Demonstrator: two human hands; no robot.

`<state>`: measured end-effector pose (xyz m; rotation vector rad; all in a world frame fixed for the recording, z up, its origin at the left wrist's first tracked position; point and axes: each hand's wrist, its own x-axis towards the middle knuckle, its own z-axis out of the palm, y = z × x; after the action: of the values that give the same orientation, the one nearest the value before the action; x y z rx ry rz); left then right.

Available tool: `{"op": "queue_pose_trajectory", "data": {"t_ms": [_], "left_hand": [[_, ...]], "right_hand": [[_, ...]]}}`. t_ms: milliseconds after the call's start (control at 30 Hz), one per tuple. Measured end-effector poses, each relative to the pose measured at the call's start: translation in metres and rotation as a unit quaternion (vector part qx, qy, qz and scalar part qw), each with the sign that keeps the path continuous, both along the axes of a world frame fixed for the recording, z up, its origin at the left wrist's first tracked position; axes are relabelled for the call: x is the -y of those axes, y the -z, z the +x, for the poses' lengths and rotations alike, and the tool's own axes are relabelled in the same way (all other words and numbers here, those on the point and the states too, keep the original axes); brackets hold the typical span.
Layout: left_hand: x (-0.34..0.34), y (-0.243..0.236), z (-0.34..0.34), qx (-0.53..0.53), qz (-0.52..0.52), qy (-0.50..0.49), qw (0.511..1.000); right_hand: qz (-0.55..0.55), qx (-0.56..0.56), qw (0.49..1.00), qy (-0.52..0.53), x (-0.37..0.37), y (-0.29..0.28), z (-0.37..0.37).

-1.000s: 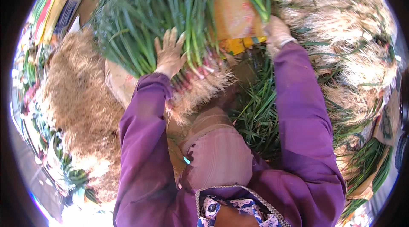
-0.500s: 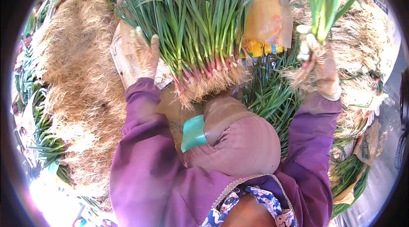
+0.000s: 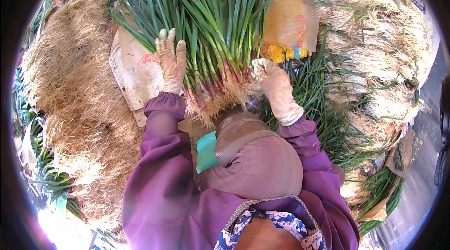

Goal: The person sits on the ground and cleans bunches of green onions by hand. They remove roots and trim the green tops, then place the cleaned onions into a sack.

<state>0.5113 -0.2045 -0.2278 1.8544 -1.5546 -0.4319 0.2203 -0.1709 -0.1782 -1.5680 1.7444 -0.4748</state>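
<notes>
A thick bunch of green onions (image 3: 225, 48) fans out in front of me, its reddish bases and tan roots toward me. My left hand (image 3: 170, 60), in a pale glove, is open with fingers spread along the bunch's left side. On the right side of the bunch, my right hand (image 3: 273, 81), in a pale stained glove, has its fingers curled at the stalks near the bases. Part of its grip is hidden. Under the leaves on the right lies a translucent orange-and-yellow plastic sheet (image 3: 290, 22). Pale printed sacking (image 3: 136, 76) shows beside my left hand.
A long pile of rooted onions (image 3: 79, 100) runs down the left, roots up. Another root pile (image 3: 375, 39) lies on the right. Loose green leaves (image 3: 304, 95) lie beside my right forearm. A teal flap (image 3: 206, 152) sits by my knee. Grey ground (image 3: 417, 175) shows far right.
My right hand has moved left from over the right pile to the bunch, and the onions it carried are now with the others. My left hand stays at the left side, fingers raised and spread.
</notes>
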Motion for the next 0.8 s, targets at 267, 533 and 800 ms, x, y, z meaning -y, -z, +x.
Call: {"op": "queue_pose_trajectory", "data": {"t_ms": [267,533,800], "left_hand": [[0.02,-0.046,-0.042,0.187,-0.128,0.086,0.97],[0.025,-0.048,-0.077,0.24,0.042,0.267,0.932],[0.033,-0.064,-0.071,0.165,-0.116,0.164,0.966]], "right_hand": [[0.111,0.012,0.993,0.027,0.047,0.011,0.046],[-0.06,0.477,0.869,0.117,0.022,-0.055,-0.064],[-0.029,-0.028,0.998,0.05,0.07,0.064,-0.015]]}}
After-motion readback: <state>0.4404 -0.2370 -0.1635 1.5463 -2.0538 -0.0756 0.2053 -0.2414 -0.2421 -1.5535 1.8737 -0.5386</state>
